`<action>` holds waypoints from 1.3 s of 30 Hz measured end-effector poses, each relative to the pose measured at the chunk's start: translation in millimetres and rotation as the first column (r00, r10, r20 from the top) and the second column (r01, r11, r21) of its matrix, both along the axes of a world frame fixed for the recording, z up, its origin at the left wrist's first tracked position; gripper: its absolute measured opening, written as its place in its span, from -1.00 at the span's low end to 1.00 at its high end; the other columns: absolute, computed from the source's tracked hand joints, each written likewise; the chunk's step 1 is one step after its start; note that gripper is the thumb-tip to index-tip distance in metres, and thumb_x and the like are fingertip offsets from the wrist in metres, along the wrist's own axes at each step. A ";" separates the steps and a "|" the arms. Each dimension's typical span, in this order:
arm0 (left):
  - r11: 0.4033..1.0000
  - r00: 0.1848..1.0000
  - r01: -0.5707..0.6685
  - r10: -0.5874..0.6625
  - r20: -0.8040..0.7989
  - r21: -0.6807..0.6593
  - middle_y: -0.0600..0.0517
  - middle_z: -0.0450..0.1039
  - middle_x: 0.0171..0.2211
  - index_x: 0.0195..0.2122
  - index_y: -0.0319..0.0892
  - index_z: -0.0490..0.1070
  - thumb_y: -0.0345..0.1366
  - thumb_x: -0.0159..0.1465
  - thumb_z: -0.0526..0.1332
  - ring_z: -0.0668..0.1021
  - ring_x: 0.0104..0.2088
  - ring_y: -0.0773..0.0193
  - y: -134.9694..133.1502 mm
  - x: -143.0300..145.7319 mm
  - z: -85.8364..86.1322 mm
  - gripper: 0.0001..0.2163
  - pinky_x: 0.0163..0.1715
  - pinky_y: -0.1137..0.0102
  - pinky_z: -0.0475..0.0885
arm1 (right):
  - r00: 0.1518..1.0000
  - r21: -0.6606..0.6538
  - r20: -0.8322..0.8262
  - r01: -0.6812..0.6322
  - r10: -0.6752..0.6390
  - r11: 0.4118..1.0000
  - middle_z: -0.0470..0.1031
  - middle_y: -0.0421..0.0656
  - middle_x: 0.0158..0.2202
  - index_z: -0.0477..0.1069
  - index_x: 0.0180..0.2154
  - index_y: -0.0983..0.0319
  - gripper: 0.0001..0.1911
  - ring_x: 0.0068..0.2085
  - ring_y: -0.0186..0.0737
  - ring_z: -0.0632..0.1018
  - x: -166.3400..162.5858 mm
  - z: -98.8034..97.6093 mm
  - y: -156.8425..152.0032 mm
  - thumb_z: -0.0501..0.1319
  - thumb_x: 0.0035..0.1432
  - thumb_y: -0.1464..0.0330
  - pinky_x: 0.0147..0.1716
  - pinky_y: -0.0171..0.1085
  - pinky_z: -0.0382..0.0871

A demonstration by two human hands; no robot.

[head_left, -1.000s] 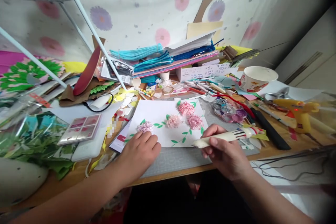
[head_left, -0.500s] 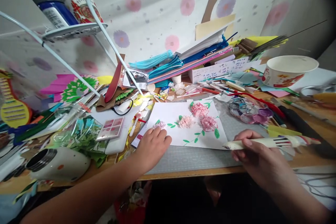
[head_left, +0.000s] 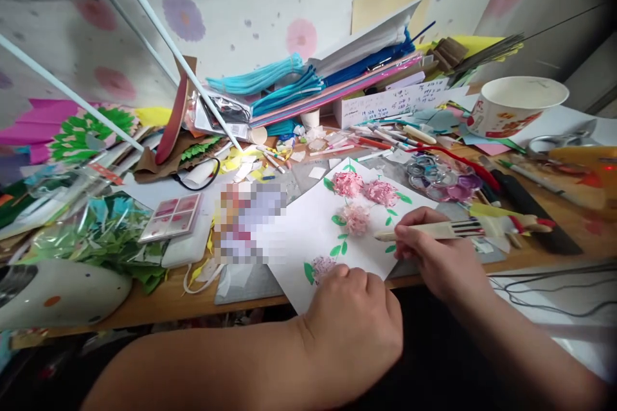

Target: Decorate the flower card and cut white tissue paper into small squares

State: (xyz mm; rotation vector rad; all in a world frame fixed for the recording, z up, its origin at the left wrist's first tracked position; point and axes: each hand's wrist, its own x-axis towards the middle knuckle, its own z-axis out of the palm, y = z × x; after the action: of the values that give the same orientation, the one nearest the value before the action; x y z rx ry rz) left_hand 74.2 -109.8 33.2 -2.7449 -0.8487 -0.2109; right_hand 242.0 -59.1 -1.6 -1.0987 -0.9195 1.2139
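Observation:
A white sheet of paper (head_left: 306, 221) with pink crinkled-paper flowers (head_left: 347, 184) and green painted leaves lies turned at an angle on a grey cutting mat (head_left: 250, 286). Its near part reaches past the table's front edge. There my left hand (head_left: 354, 327) is closed on the sheet, beside a pale purple flower (head_left: 324, 268); its fingertips are hidden. My right hand (head_left: 441, 260) grips a thick cream-coloured pen (head_left: 446, 230) with dark stripes and a reddish end. The pen's tip points left, over the sheet's right side, close to the leaves.
A plastic palette (head_left: 443, 180) and a paper bowl (head_left: 523, 106) stand to the right, near scissors (head_left: 562, 141). Bundled blue pipe cleaners (head_left: 265, 77) lie behind paper scraps. On the left are a pink four-pan case (head_left: 172, 216), green leaf material (head_left: 116, 231) and a tipped white bottle (head_left: 62, 295).
The sheet has turned and its near corner has come closer to me. My left hand moved right and nearer with it. My right hand brought the pen left over the sheet. The view shifted.

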 end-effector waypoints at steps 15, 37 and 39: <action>0.997 0.989 0.067 -0.070 0.130 0.029 -0.30 0.58 -0.23 -0.40 -0.29 0.44 -0.43 0.18 0.09 0.62 -0.50 0.03 11.7 -27.3 -11.8 -0.86 -0.67 0.28 0.43 | 0.779 0.134 0.626 -0.068 -0.031 0.989 0.34 -0.29 -0.67 0.32 -0.54 0.15 -0.80 -0.64 -0.37 0.32 -49.4 5.0 1.5 0.28 0.04 0.27 -0.68 -0.36 0.18; 0.994 0.974 0.104 -0.108 0.199 0.033 -0.23 0.59 -0.25 -0.49 -0.25 0.40 -0.36 0.24 0.11 0.57 -0.52 0.24 12.2 -34.0 -42.4 -0.82 -0.65 0.41 0.17 | 0.629 0.085 0.777 -0.110 0.003 0.990 0.47 -0.22 -0.55 0.39 -0.50 0.11 -0.84 -0.55 -0.25 0.45 -51.7 5.1 -0.3 0.27 0.09 0.26 -0.61 -0.31 0.34; 0.995 0.977 0.104 -0.104 0.188 0.007 -0.23 0.59 -0.24 -0.43 -0.27 0.44 -0.39 0.25 0.07 0.57 -0.53 0.25 10.8 -34.6 -45.0 -0.81 -0.65 0.41 0.18 | 0.635 0.082 0.773 -0.095 -0.003 0.992 0.46 -0.22 -0.55 0.39 -0.50 0.10 -0.84 -0.55 -0.25 0.44 -53.2 5.3 -0.2 0.27 0.09 0.26 -0.61 -0.30 0.33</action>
State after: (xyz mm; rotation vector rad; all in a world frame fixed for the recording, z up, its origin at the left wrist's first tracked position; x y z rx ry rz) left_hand 39.6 -99.0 -11.8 -2.8074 -0.7503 -0.4968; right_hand 188.8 -59.3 3.8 -1.5448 -1.6624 0.6689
